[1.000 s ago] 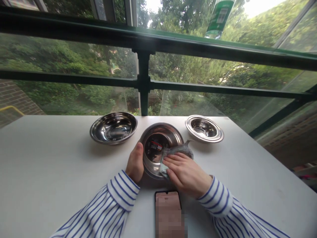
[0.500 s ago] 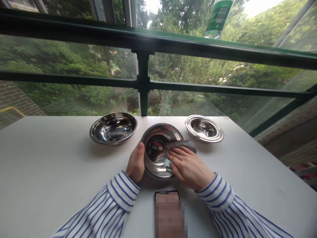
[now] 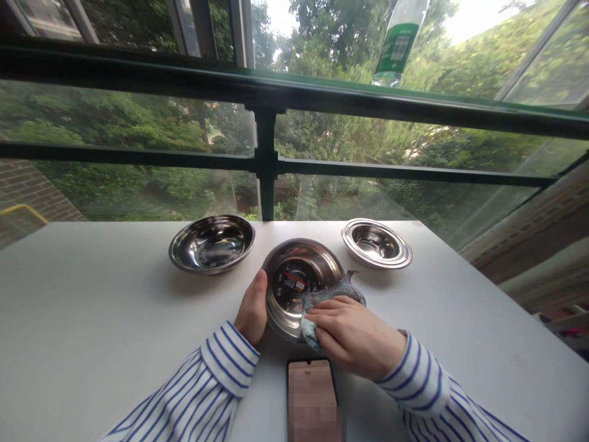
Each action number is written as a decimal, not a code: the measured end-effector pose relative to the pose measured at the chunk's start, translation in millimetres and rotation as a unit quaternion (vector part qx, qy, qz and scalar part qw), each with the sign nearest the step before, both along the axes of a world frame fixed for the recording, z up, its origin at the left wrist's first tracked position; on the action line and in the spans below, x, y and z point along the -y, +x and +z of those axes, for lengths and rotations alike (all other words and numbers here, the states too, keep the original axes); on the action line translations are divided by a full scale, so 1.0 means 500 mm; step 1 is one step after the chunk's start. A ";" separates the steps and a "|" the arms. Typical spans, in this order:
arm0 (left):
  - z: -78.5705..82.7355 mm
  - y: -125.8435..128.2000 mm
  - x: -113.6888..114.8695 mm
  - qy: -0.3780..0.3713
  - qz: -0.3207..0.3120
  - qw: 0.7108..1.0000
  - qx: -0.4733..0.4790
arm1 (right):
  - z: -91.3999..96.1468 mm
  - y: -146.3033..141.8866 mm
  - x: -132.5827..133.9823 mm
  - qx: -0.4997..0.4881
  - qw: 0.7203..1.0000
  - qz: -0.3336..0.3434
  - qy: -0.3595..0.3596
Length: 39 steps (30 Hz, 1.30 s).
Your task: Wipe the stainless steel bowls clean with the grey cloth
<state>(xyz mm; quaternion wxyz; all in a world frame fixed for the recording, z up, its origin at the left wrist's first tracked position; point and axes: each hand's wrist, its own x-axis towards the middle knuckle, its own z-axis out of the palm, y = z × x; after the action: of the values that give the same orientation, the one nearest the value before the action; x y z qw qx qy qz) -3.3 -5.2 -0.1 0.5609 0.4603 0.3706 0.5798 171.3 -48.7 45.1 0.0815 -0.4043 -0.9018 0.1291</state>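
A steel bowl (image 3: 294, 279) with a red sticker inside stands in the middle of the white table (image 3: 92, 319). My left hand (image 3: 252, 307) grips its left rim, thumb up along the edge. My right hand (image 3: 356, 334) presses a grey-blue cloth (image 3: 322, 298) against the bowl's near right inner wall, fingers flat on the cloth. Both sleeves are white with blue stripes.
A wider steel bowl (image 3: 211, 242) sits at the back left and a smaller rimmed steel dish (image 3: 376, 242) at the back right. A phone (image 3: 313, 399) lies at the near edge between my arms. A dark railing (image 3: 267, 153) and glass run behind the table; a green-labelled bottle (image 3: 398, 43) stands above.
My right hand with the cloth slid from the bowl's right rim back toward the near side. The left hand kept its hold. The view tilted slightly.
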 end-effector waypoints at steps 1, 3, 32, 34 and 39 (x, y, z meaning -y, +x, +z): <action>0.000 -0.002 0.000 -0.001 -0.006 1.000 0.000 | 0.002 0.003 0.000 -0.001 1.000 0.003 0.000; -0.002 -0.009 -0.001 -0.007 -0.007 1.000 -0.006 | 0.004 0.006 -0.002 -0.010 1.000 0.017 -0.003; -0.029 -0.011 -0.002 -0.047 0.046 0.988 -0.143 | -0.022 -0.033 -0.081 0.056 0.996 -0.038 0.057; -0.027 -0.010 0.000 -0.056 0.048 0.986 -0.151 | -0.022 -0.028 -0.078 0.085 0.996 0.004 0.040; -0.023 -0.013 0.005 -0.036 0.045 0.984 -0.170 | -0.030 -0.042 -0.113 0.131 0.989 -0.046 0.055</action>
<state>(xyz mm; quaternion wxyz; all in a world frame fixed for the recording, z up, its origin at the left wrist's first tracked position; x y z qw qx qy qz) -9.8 -7.6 -11.7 0.4792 0.5146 0.5018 0.5037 150.2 8.0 30.3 -0.0095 -0.4541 -0.8907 0.0216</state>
